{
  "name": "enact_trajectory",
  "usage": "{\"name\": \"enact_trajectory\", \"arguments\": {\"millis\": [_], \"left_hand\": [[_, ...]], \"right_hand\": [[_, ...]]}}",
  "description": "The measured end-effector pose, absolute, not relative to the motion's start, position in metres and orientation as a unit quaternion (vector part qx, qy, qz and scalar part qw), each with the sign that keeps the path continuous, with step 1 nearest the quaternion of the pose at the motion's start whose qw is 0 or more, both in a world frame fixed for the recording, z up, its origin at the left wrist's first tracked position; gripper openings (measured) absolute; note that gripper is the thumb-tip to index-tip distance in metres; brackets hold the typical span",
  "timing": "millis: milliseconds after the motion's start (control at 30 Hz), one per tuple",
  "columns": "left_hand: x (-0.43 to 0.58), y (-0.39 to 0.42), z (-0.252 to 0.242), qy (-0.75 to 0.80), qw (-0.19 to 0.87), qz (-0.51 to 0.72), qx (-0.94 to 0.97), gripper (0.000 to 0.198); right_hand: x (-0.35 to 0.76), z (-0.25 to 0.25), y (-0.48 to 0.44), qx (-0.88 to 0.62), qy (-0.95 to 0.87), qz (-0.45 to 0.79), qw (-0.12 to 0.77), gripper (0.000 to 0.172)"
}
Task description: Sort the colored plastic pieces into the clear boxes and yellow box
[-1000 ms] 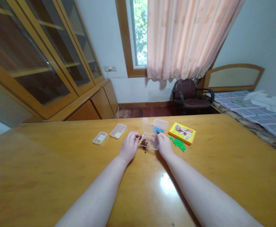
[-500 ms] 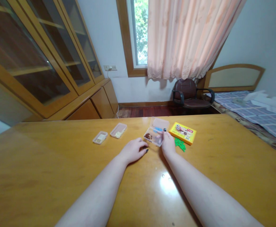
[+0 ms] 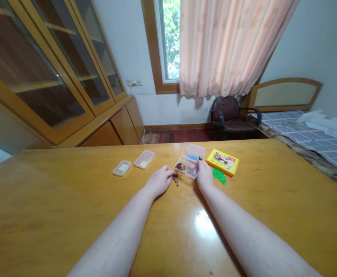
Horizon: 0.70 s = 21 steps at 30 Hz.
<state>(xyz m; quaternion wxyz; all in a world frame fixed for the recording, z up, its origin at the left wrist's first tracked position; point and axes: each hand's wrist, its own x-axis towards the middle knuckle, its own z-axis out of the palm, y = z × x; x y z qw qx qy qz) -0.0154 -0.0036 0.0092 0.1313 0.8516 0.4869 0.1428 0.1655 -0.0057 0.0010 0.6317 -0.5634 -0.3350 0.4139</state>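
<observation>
So, the right hand (image 3: pixel 205 176) pinches an open clear box (image 3: pixel 189 171) near the far edge of the surface (image 3: pixel 70 211).
Brown bits (image 3: pixel 180 166) sit inside it. The left hand (image 3: pixel 160 181) is apart from the right, with its fingers down by some loose bits (image 3: pixel 176 182) just beside the box; I can't tell if they hold any. Green bits (image 3: pixel 219 176) lie next to a yellow box (image 3: pixel 222 162).

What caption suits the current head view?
Right hand holds an open clear box of brown pieces; left hand at loose pieces on the table.
</observation>
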Motion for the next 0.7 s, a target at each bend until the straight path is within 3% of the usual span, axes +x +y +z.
{"name": "enact_trajectory", "arguments": {"millis": [200, 700], "left_hand": [[-0.019, -0.002, 0.007, 0.508, 0.118, 0.15, 0.84, 0.029], [-0.02, 0.009, -0.005, 0.589, 0.099, 0.123, 0.792, 0.011]], "right_hand": [[0.166, 0.0, -0.005, -0.559, -0.337, 0.421, 0.63, 0.03], [0.168, -0.006, -0.003, -0.548, -0.342, 0.431, 0.631, 0.03]]}}
